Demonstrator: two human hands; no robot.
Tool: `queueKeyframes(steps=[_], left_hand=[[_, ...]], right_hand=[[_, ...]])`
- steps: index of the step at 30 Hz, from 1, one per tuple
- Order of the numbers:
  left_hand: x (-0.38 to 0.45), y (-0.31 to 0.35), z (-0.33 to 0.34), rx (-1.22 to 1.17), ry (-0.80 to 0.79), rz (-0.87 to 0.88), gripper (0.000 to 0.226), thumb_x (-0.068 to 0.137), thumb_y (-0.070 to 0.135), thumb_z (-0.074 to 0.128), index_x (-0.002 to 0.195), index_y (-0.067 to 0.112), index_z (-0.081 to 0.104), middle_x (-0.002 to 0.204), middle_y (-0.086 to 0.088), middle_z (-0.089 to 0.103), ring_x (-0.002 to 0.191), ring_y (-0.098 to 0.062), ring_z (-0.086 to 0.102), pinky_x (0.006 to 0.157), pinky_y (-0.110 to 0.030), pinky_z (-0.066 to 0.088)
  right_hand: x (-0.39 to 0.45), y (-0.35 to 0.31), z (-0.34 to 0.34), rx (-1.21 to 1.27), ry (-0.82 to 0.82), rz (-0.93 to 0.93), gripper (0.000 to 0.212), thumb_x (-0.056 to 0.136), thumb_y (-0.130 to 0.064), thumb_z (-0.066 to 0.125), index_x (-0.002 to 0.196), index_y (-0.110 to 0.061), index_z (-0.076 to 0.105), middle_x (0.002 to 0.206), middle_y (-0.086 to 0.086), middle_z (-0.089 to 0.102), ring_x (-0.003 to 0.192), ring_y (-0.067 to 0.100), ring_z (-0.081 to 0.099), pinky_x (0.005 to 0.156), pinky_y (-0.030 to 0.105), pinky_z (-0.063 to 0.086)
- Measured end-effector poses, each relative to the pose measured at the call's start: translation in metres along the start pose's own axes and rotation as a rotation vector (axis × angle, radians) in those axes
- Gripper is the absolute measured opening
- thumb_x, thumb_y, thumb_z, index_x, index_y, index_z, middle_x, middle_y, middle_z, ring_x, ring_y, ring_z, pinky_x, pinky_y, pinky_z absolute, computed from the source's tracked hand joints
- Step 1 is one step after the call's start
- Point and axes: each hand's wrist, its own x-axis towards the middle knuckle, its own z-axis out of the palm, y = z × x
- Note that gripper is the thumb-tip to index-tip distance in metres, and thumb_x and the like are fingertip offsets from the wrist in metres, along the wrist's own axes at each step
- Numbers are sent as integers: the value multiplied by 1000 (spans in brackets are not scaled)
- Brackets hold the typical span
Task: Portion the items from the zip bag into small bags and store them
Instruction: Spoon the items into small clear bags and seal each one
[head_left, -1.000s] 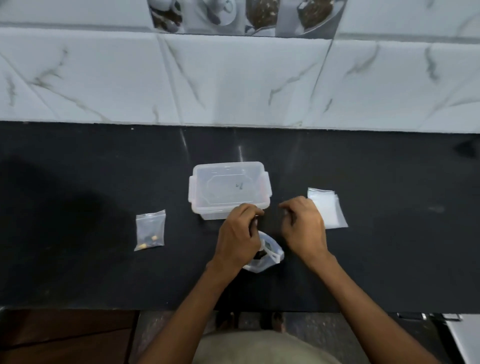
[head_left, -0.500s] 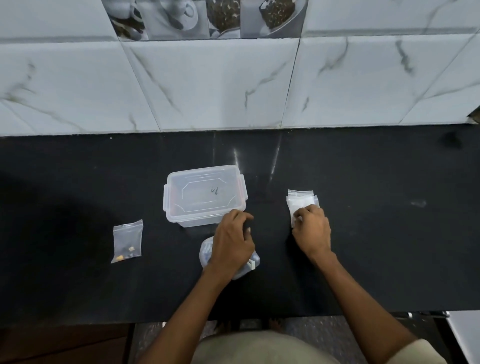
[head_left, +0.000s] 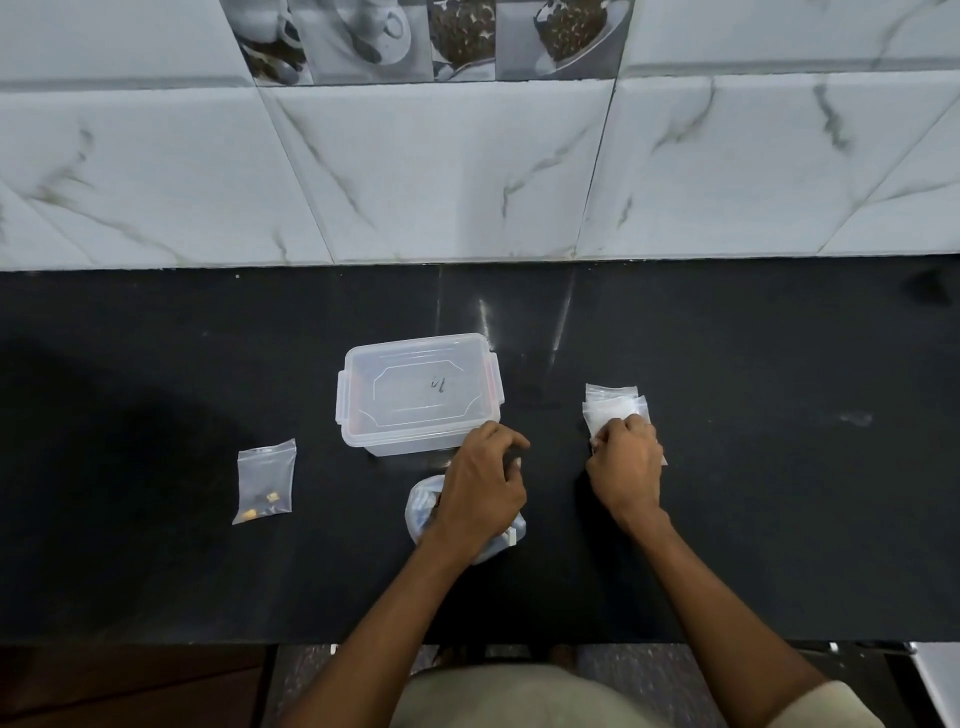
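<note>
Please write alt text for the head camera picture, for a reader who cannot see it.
A person's right hand pinches a stack of small empty bags on a black counter, while the left hand rests over a larger zip bag. A closed clear plastic box stands behind; a small filled bag lies farther left.

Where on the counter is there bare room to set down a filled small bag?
Bare counter lies right of the stack of small bags, and between the filled small bag and the container. It is crowded near the container's front, around the left hand, zip bag and right hand.
</note>
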Motion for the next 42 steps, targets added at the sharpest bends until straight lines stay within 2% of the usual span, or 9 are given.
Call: queueKeyframes(steps=[6,11,14,19,22,27,30,35,42], left_hand=[[6,6,4,-57,-22,-14,22,91,2,68,109,15,70,107,2,69,95,-8,64,90,-20,56],[16,30,5,-320,-20,-95,26,95,17,69,120,12,66,104,6,71,90,5,65,80,-8,51],[21,43,2,-369,2,-163,17,95,31,68,104,17,64,92,7,70,84,-2,67,75,-13,55],[23,44,-6,-359,76,-243,20,100,27,62,81,22,63,69,13,62,64,-6,61,63,-15,51],[19,39,-14,-337,106,-234,28,100,22,61,73,17,67,62,12,61,58,-4,59,57,-12,47],[13,30,-31,-377,180,-197,11,91,22,74,81,22,77,67,11,70,66,-12,68,65,-25,59],[8,28,-42,-361,197,-200,7,87,22,79,84,16,80,71,7,73,70,-11,70,69,-22,60],[2,23,-67,-406,255,-239,8,78,14,86,76,11,79,68,4,74,65,-12,70,66,-25,60],[-4,9,-98,-459,316,-279,23,70,3,89,67,21,76,68,8,75,65,-8,70,67,-21,58]], right_hand=[[-15,-8,-16,129,179,-42,4,90,-8,66,88,-10,65,99,6,58,91,23,51,81,41,49],[-39,-28,-30,233,356,-318,10,84,3,68,86,-7,64,88,8,57,79,23,50,67,40,45],[-54,-38,-26,270,382,-437,4,84,0,69,86,-2,65,88,11,59,76,23,50,66,37,43],[-69,-51,-15,324,306,-543,14,88,-16,64,94,-4,69,95,7,66,86,18,54,79,25,44],[-71,-54,-20,380,223,-560,14,83,-16,69,94,-7,68,99,5,65,88,19,56,75,36,48],[-67,-70,-48,481,318,-568,26,79,-7,74,104,-6,68,102,9,62,95,20,57,80,28,49],[-58,-81,-57,410,339,-610,27,80,-5,73,107,-7,72,105,11,61,97,22,56,77,27,50],[-50,-97,-65,365,259,-749,20,77,0,70,95,-8,74,99,8,62,95,19,53,70,31,50],[-46,-119,-65,281,45,-897,16,79,-19,75,95,-17,71,94,-3,65,85,13,47,70,27,44]])
